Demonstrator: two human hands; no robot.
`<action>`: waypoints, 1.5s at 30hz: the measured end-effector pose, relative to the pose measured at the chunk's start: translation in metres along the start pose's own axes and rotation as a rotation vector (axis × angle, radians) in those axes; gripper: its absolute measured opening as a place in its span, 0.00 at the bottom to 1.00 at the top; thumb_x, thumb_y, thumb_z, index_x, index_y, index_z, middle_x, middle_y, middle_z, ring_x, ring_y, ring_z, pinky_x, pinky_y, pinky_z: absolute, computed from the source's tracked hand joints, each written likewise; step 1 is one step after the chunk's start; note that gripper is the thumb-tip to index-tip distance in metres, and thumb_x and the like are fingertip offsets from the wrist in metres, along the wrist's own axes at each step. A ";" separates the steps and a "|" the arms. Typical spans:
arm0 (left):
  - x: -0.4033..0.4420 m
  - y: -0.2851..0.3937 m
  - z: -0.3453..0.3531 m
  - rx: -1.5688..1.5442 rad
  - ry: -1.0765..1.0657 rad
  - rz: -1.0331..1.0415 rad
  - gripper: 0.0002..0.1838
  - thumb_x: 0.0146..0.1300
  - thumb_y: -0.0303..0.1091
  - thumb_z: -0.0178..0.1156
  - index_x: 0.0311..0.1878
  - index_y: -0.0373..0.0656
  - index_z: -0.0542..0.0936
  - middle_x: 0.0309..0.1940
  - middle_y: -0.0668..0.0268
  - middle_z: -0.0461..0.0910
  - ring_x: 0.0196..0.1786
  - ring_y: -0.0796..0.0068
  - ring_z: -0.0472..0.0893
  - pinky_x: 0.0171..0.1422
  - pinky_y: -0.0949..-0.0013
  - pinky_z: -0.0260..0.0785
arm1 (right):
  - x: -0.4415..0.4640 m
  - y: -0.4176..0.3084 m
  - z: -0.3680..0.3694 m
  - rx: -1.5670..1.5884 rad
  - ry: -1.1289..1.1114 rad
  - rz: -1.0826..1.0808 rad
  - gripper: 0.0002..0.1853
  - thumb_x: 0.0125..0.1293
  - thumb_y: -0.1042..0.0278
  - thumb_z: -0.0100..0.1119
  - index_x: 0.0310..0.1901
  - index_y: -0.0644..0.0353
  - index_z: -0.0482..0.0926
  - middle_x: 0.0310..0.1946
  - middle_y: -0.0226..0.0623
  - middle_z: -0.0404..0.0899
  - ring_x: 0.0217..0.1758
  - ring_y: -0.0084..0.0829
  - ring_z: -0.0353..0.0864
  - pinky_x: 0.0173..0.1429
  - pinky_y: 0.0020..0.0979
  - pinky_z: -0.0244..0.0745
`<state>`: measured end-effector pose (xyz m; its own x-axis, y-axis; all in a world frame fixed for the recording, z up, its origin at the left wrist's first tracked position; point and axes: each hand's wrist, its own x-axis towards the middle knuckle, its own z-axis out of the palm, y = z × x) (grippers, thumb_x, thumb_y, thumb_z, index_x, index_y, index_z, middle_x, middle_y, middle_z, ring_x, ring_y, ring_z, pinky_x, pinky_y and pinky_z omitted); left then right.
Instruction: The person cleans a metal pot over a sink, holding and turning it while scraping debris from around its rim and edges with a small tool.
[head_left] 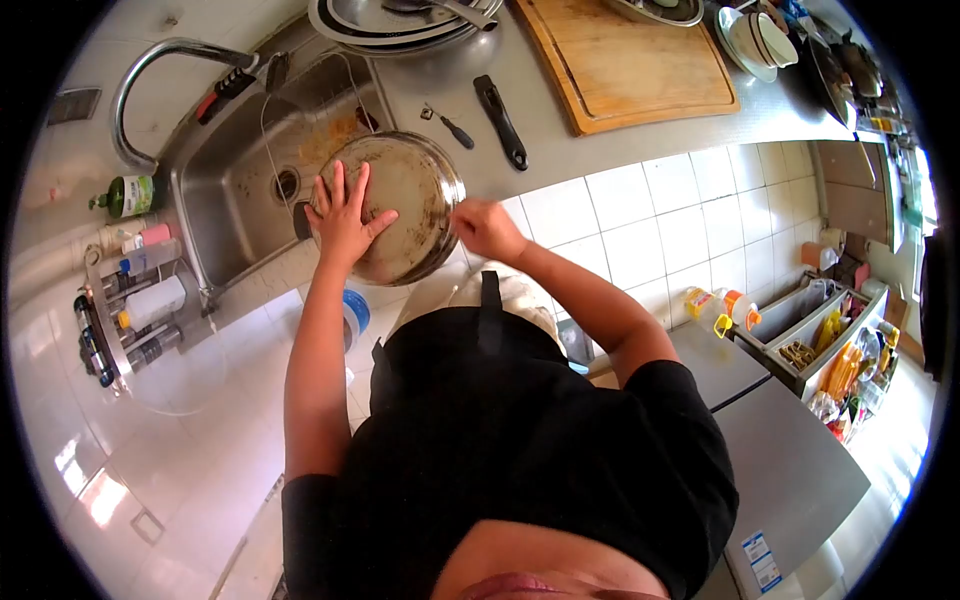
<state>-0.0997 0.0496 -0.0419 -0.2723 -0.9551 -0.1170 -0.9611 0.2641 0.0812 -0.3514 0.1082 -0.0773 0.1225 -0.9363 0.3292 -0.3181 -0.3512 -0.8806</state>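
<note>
A metal pan [405, 230] is turned bottom up at the front edge of the sink and counter. Its pale base is scuffed and marked with brown stains. My left hand [345, 215] lies on that base with the fingers spread. A short black grip [302, 220] juts out at the pan's left side. At the right side of the pan, my right hand [485, 230] is closed; whatever its fingers hold is hidden. On the counter beyond lie a detached black handle [500, 122], a small screwdriver [458, 132] and a small metal piece [427, 112].
The steel sink [225, 190] with its curved faucet [125, 95] lies left. A wooden cutting board [630, 60], stacked metal bowls [350, 40] and white bowls [762, 42] stand along the counter. A green bottle [130, 196] and a bottle rack [110, 310] are at far left.
</note>
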 end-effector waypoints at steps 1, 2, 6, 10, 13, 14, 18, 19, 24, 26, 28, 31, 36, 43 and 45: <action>-0.003 0.000 0.001 -0.005 0.010 0.004 0.49 0.48 0.79 0.48 0.72 0.72 0.52 0.76 0.68 0.37 0.75 0.45 0.37 0.66 0.25 0.32 | 0.006 -0.001 -0.002 -0.013 0.047 0.029 0.03 0.50 0.78 0.58 0.27 0.64 0.76 0.25 0.46 0.76 0.28 0.50 0.77 0.30 0.41 0.72; -0.006 -0.001 0.002 -0.012 -0.001 -0.001 0.49 0.48 0.79 0.49 0.72 0.72 0.52 0.76 0.68 0.37 0.75 0.45 0.37 0.66 0.25 0.32 | 0.015 -0.001 -0.007 -0.063 0.092 0.070 0.03 0.50 0.79 0.58 0.28 0.64 0.76 0.25 0.47 0.76 0.28 0.49 0.77 0.30 0.40 0.73; -0.003 0.000 -0.001 -0.016 -0.009 -0.002 0.49 0.48 0.78 0.49 0.72 0.72 0.51 0.76 0.69 0.37 0.75 0.45 0.37 0.66 0.25 0.32 | -0.014 -0.014 0.006 0.044 -0.121 -0.024 0.03 0.48 0.80 0.56 0.26 0.63 0.75 0.25 0.46 0.77 0.27 0.49 0.77 0.31 0.41 0.74; -0.003 -0.001 0.002 -0.008 0.007 -0.003 0.48 0.48 0.78 0.49 0.72 0.72 0.51 0.76 0.69 0.37 0.75 0.46 0.36 0.66 0.25 0.31 | 0.009 -0.012 0.001 -0.084 0.115 0.083 0.02 0.49 0.81 0.55 0.26 0.64 0.75 0.24 0.46 0.77 0.27 0.50 0.77 0.29 0.40 0.72; -0.003 -0.001 0.000 -0.029 0.003 -0.001 0.48 0.49 0.78 0.49 0.72 0.73 0.51 0.76 0.69 0.37 0.75 0.45 0.36 0.66 0.25 0.31 | -0.001 -0.017 0.004 -0.065 -0.024 0.024 0.03 0.49 0.80 0.55 0.27 0.64 0.76 0.24 0.46 0.76 0.27 0.48 0.76 0.30 0.40 0.73; 0.000 -0.001 0.000 -0.017 0.006 0.003 0.48 0.49 0.78 0.49 0.72 0.73 0.51 0.76 0.69 0.37 0.75 0.45 0.36 0.66 0.25 0.31 | -0.011 -0.023 0.004 0.004 -0.112 0.059 0.03 0.49 0.81 0.56 0.27 0.64 0.76 0.24 0.46 0.76 0.27 0.48 0.77 0.31 0.39 0.74; -0.002 0.001 -0.002 -0.014 -0.001 -0.002 0.47 0.49 0.77 0.49 0.72 0.73 0.51 0.76 0.68 0.37 0.75 0.45 0.37 0.66 0.25 0.31 | -0.001 -0.006 0.003 -0.025 0.059 0.123 0.02 0.48 0.80 0.57 0.26 0.64 0.76 0.24 0.46 0.76 0.28 0.47 0.78 0.30 0.39 0.73; -0.004 0.002 -0.004 -0.022 -0.004 -0.003 0.47 0.50 0.77 0.49 0.72 0.73 0.51 0.76 0.68 0.37 0.75 0.46 0.37 0.66 0.25 0.31 | 0.005 -0.011 0.000 -0.025 0.103 0.144 0.02 0.49 0.80 0.57 0.26 0.64 0.76 0.24 0.46 0.76 0.29 0.47 0.78 0.31 0.38 0.73; 0.001 -0.001 0.004 -0.025 0.054 0.052 0.48 0.45 0.78 0.51 0.71 0.74 0.54 0.76 0.68 0.40 0.74 0.42 0.41 0.64 0.24 0.35 | -0.012 -0.019 0.007 0.004 -0.032 -0.012 0.02 0.49 0.81 0.56 0.26 0.63 0.76 0.24 0.47 0.76 0.28 0.48 0.77 0.31 0.39 0.73; 0.005 0.000 0.002 -0.017 0.044 0.082 0.49 0.45 0.78 0.52 0.71 0.74 0.54 0.76 0.69 0.40 0.75 0.43 0.40 0.65 0.24 0.35 | 0.002 -0.002 0.001 -0.117 0.022 0.049 0.02 0.51 0.80 0.57 0.26 0.62 0.76 0.24 0.47 0.76 0.26 0.48 0.77 0.29 0.39 0.73; 0.017 0.007 0.000 -0.023 0.036 0.126 0.49 0.43 0.78 0.53 0.71 0.74 0.55 0.76 0.70 0.40 0.75 0.45 0.40 0.65 0.24 0.35 | 0.013 -0.012 -0.004 -0.087 0.127 0.052 0.02 0.50 0.80 0.56 0.25 0.63 0.75 0.24 0.47 0.76 0.25 0.48 0.77 0.28 0.40 0.72; 0.030 0.010 -0.004 -0.025 0.031 0.182 0.49 0.42 0.77 0.54 0.70 0.74 0.57 0.76 0.72 0.40 0.75 0.47 0.40 0.65 0.24 0.35 | 0.002 -0.018 -0.004 -0.049 0.009 -0.058 0.02 0.50 0.81 0.55 0.25 0.64 0.74 0.23 0.46 0.75 0.25 0.48 0.77 0.29 0.41 0.72; 0.031 0.007 -0.003 -0.020 0.017 0.184 0.50 0.42 0.79 0.51 0.70 0.75 0.56 0.76 0.74 0.39 0.76 0.51 0.38 0.67 0.25 0.33 | 0.008 -0.008 -0.021 -0.137 0.095 0.102 0.03 0.51 0.81 0.55 0.25 0.63 0.73 0.23 0.46 0.74 0.26 0.50 0.75 0.29 0.41 0.71; 0.033 0.008 -0.003 -0.031 0.036 0.190 0.49 0.43 0.80 0.50 0.71 0.75 0.56 0.76 0.74 0.40 0.76 0.50 0.39 0.66 0.25 0.32 | 0.002 -0.013 -0.021 -0.171 0.087 0.060 0.03 0.51 0.81 0.54 0.25 0.62 0.73 0.22 0.46 0.73 0.26 0.50 0.75 0.29 0.41 0.72; 0.029 0.008 -0.004 -0.036 0.026 0.183 0.49 0.43 0.80 0.50 0.71 0.75 0.56 0.76 0.74 0.40 0.76 0.50 0.39 0.66 0.25 0.33 | -0.002 -0.015 -0.018 -0.126 0.047 0.025 0.03 0.50 0.82 0.54 0.25 0.63 0.73 0.22 0.45 0.73 0.25 0.49 0.76 0.28 0.39 0.72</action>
<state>-0.1155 0.0237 -0.0408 -0.4409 -0.8947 -0.0715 -0.8931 0.4294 0.1344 -0.3636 0.1155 -0.0591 0.0700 -0.9428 0.3258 -0.4366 -0.3226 -0.8398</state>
